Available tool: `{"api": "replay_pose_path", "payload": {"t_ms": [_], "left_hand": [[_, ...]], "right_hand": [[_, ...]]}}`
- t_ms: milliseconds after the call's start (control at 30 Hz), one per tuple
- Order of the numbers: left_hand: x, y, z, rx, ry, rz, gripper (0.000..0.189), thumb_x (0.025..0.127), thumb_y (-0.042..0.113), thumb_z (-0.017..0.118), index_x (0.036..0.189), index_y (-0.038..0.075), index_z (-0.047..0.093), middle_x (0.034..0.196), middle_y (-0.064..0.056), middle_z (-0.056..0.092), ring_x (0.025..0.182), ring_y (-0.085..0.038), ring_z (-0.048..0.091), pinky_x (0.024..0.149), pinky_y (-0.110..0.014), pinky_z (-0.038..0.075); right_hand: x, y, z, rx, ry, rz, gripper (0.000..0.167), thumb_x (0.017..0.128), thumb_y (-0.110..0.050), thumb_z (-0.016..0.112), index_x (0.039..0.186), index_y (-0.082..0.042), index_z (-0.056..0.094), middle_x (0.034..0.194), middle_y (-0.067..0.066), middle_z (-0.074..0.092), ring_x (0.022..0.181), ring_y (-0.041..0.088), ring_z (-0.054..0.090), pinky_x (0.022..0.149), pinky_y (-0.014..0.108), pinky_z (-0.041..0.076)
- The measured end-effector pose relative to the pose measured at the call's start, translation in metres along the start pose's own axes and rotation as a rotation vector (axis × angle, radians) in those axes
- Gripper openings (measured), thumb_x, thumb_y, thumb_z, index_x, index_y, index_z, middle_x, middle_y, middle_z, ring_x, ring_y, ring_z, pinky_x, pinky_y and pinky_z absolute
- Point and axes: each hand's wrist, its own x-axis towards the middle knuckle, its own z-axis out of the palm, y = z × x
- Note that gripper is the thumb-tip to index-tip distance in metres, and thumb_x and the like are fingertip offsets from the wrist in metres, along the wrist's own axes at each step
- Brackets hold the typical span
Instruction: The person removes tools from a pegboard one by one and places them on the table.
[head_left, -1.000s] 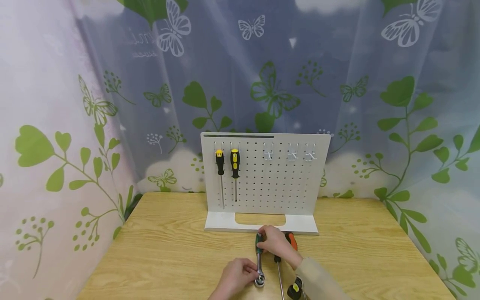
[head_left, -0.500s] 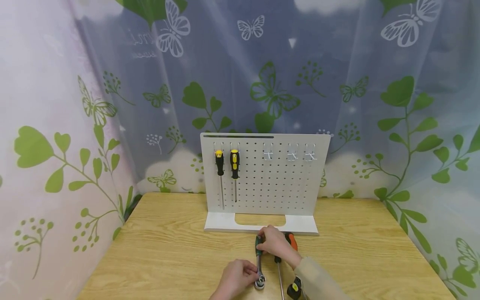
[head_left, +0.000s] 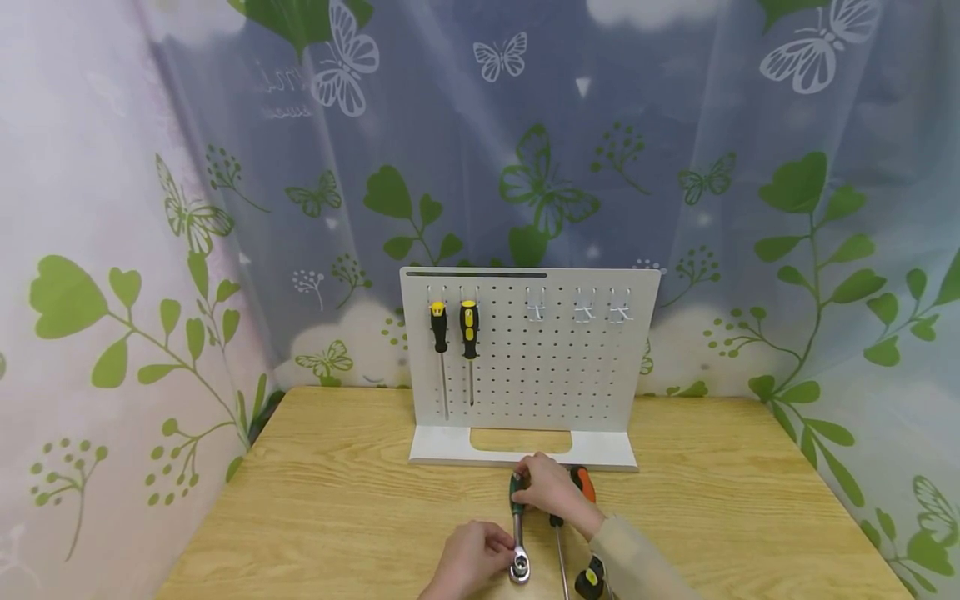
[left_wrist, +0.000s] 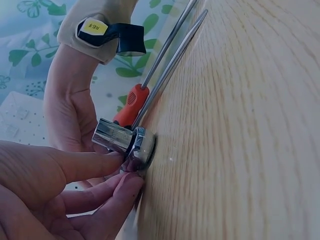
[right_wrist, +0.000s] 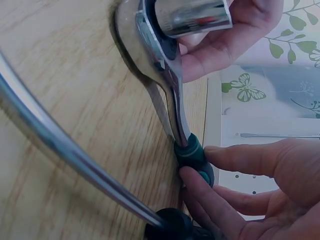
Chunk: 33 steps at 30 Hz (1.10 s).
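Observation:
A ratchet wrench (head_left: 517,528) with a green handle (right_wrist: 190,154) lies lengthwise at the wooden table, its head toward me. My left hand (head_left: 474,557) pinches the chrome head between thumb and fingers. A socket (left_wrist: 112,135) sticks out from that head, pointing away from the tabletop. At the far end, my right hand (head_left: 553,487) holds the green handle with thumb and fingertips. Just right of the wrench lies a screwdriver with a long shaft (head_left: 561,557), partly under the right hand. An orange-and-black handle (head_left: 584,485) shows beyond the right wrist.
A white pegboard stand (head_left: 525,367) rises behind the hands, its base close to the right hand. Two yellow-and-black screwdrivers (head_left: 469,329) hang at its left; bare hooks (head_left: 585,306) sit at its right. Another black-and-yellow handle (head_left: 590,579) lies by the right sleeve.
The ratchet wrench has shifted slightly toward me, with both hands staying on it. The other tools have not moved.

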Motion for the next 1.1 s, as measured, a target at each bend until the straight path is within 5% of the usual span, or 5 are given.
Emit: {"api": "replay_pose_path", "payload": {"t_ms": [633, 867, 1100], "left_hand": [[0.000, -0.001, -0.006, -0.027, 0.018, 0.001, 0.006, 0.091, 0.012, 0.075, 0.088, 0.007, 0.075, 0.072, 0.006, 0.068, 0.059, -0.002, 0.056, 0.053, -0.019, 0.048], [0.009, -0.007, -0.019, -0.027, 0.053, 0.080, 0.009, 0.094, 0.015, 0.072, 0.094, 0.007, 0.075, 0.081, 0.002, 0.072, 0.067, -0.002, 0.062, 0.060, -0.019, 0.052], [0.022, -0.013, -0.038, -0.030, 0.092, 0.106, 0.017, 0.098, 0.019, 0.067, 0.107, 0.006, 0.074, 0.097, -0.005, 0.075, 0.078, -0.013, 0.070, 0.067, -0.021, 0.057]], "right_hand": [[0.000, 0.000, -0.001, 0.054, 0.035, -0.028, 0.035, 0.086, -0.010, 0.080, 0.118, -0.003, 0.069, 0.095, 0.009, 0.060, 0.076, 0.018, 0.059, 0.062, 0.028, 0.052], [0.005, 0.000, -0.012, 0.027, 0.134, -0.078, 0.030, 0.087, -0.011, 0.077, 0.116, -0.006, 0.070, 0.100, 0.011, 0.068, 0.080, 0.021, 0.063, 0.066, 0.034, 0.053], [0.010, -0.004, -0.026, 0.097, 0.164, -0.061, 0.029, 0.091, -0.009, 0.073, 0.119, -0.004, 0.069, 0.108, 0.014, 0.070, 0.072, 0.018, 0.068, 0.056, 0.026, 0.054]]}}
